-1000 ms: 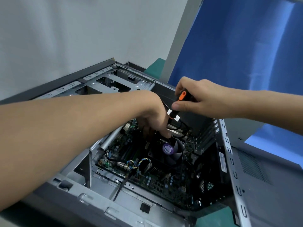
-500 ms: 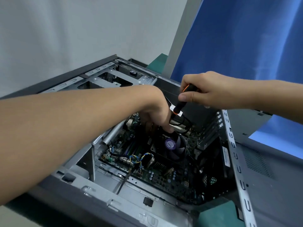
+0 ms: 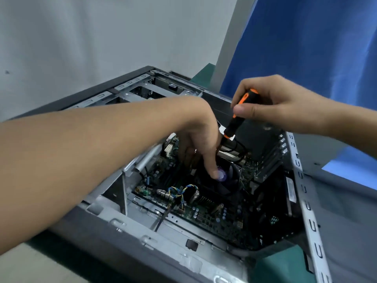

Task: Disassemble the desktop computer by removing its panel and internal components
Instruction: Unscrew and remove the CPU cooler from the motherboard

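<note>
The open computer case (image 3: 142, 237) lies on its side with the motherboard (image 3: 214, 213) exposed. My left hand (image 3: 200, 137) reaches down into the case, and one extended finger touches the purple hub of the CPU cooler fan (image 3: 224, 178). My right hand (image 3: 271, 103) grips the black-and-orange screwdriver (image 3: 238, 117) by its handle, above the far side of the cooler. The screwdriver points down into the case and its tip is hidden behind my left hand.
A bundle of coloured wires (image 3: 181, 193) and a black cable (image 3: 163, 219) lie near the board's front edge. The removed grey side panel (image 3: 342, 221) lies to the right. A blue curtain (image 3: 306, 48) hangs behind. The green mat (image 3: 271, 268) shows under the case.
My right hand has risen slightly with the screwdriver. My left hand's finger has moved down onto the fan hub. The camera has shifted a little.
</note>
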